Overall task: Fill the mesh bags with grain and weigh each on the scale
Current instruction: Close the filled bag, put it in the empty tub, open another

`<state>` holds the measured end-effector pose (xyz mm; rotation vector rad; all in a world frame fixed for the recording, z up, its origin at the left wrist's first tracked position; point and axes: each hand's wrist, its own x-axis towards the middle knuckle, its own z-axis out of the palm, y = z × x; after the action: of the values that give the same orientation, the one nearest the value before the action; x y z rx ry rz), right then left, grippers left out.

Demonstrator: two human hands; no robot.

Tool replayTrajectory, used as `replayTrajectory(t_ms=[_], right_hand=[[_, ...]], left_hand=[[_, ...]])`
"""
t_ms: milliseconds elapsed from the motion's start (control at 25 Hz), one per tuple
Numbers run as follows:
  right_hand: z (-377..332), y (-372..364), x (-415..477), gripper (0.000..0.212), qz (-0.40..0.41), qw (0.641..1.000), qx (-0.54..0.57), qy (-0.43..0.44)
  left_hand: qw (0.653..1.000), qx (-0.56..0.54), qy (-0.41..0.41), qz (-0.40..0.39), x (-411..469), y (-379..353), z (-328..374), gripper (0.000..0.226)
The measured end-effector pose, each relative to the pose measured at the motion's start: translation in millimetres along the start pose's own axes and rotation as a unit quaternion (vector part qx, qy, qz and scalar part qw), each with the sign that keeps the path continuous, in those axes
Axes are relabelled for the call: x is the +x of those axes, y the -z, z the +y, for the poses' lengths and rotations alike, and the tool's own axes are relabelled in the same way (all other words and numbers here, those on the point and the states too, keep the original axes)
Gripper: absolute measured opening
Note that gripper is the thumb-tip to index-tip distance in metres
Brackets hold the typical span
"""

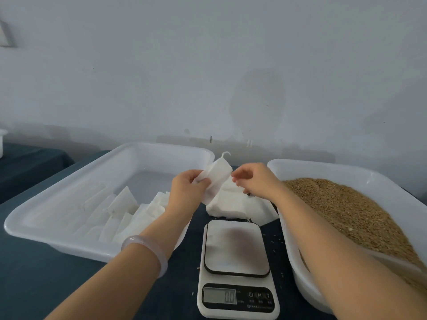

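Two bare hands meet above a dark blue worktop (34, 273). The left hand (184, 188) pinches one white mesh bag (216, 179) between thumb and fingers, its grip closed on the lower edge; the bag tilts up to the right, a drawstring loop at its top. The right hand (254, 181) has its fingertips drawn together at the bag's right edge — whether they hold the cloth I cannot tell. Just below the hands lies a small heap of more bags (233, 204). One digital scale (235, 269) sits nearer the person, its platform bare. Two white trays flank the hands: the left tray (30, 218) holds flat bags — too overlapped to count; the right tray (323, 168) holds brown grain (346, 209). One pale bangle (147, 248) circles the left wrist.
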<state>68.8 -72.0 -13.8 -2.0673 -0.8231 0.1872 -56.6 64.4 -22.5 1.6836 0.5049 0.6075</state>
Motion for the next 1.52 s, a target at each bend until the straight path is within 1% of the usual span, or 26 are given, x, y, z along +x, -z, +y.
replayTrajectory(t_ms=[80, 160, 280, 360, 400, 520, 640, 680, 760, 840, 880, 960, 1000, 1040, 1080, 1120, 1200, 1240, 1280, 1400, 1520], right_hand=[[-13, 7, -14, 0.026, 0.014, 0.995, 0.074, 0.07], [-21, 10, -27, 0.029, 0.024, 0.989, 0.104, 0.105], [-26, 13, -41, 0.019, 0.063, 0.99, 0.059, 0.115], [-25, 17, -47, 0.021, 0.09, 0.987, 0.045, 0.125], [-24, 19, -50, 0.021, 0.082, 0.988, 0.055, 0.121], [-18, 24, -58, 0.016, 0.007, 0.992, 0.086, 0.091], [-10, 28, -64, 0.006, 0.004, 0.994, 0.088, 0.072], [-9, 30, -66, 0.004, -0.011, 0.994, 0.091, 0.063], [-8, 31, -72, 0.008, -0.043, 0.994, 0.087, 0.046], [-9, 32, -77, 0.011, -0.039, 0.994, 0.089, 0.041], [-10, 32, -80, 0.013, -0.035, 0.995, 0.088, 0.04], [-13, 30, -85, 0.018, -0.05, 0.995, 0.067, 0.051], [-14, 28, -87, 0.021, -0.068, 0.994, 0.054, 0.061], [-14, 27, -88, 0.027, -0.083, 0.993, 0.044, 0.066], [-15, 26, -89, 0.034, -0.091, 0.993, 0.041, 0.068], [-16, 27, -90, 0.04, -0.089, 0.993, 0.045, 0.065], [-17, 30, -95, 0.043, -0.077, 0.993, 0.066, 0.054], [-16, 32, -97, 0.042, -0.073, 0.994, 0.068, 0.051], [-15, 33, -100, 0.04, -0.073, 0.994, 0.059, 0.05], [-10, 34, -105, 0.041, -0.071, 0.995, 0.032, 0.059], [-10, 37, -104, 0.041, -0.065, 0.994, 0.069, 0.051]], left_hand=[[1.0, 0.007, -0.012, -0.016, -3, -1, 1, 0.018], [0.999, 0.023, -0.031, -0.034, -5, -2, 1, 0.021], [0.997, 0.018, -0.045, -0.06, -6, -2, 1, 0.025], [0.995, 0.012, -0.048, -0.085, -8, -2, 1, 0.025], [0.994, 0.017, -0.051, -0.1, -9, -2, 1, 0.024], [0.987, 0.049, -0.074, -0.137, -12, -5, 1, 0.017], [0.987, 0.034, -0.081, -0.136, -13, -6, 2, 0.008], [0.986, 0.021, -0.077, -0.148, -14, -6, 3, 0.007], [0.976, -0.006, -0.058, -0.212, -20, -9, 2, 0.009], [0.957, -0.014, -0.01, -0.289, -23, -13, 2, 0.012], [0.944, -0.014, 0.024, -0.328, -24, -13, 2, 0.013], [0.905, -0.03, 0.085, -0.415, -24, -9, 4, 0.016], [0.885, -0.037, 0.099, -0.453, -23, -7, 5, 0.024], [0.875, -0.035, 0.098, -0.473, -24, -6, 5, 0.03], [0.877, -0.027, 0.092, -0.471, -24, -6, 5, 0.035], [0.889, -0.018, 0.085, -0.45, -26, -8, 5, 0.039], [0.917, 0.0, 0.075, -0.392, -25, -10, 4, 0.044], [0.922, 0.011, 0.07, -0.382, -24, -10, 3, 0.045], [0.919, 0.02, 0.069, -0.388, -24, -10, 1, 0.047], [0.895, 0.014, 0.082, -0.438, -24, -10, -3, 0.046], [0.879, -0.005, 0.087, -0.469, -22, -7, -3, 0.037]])
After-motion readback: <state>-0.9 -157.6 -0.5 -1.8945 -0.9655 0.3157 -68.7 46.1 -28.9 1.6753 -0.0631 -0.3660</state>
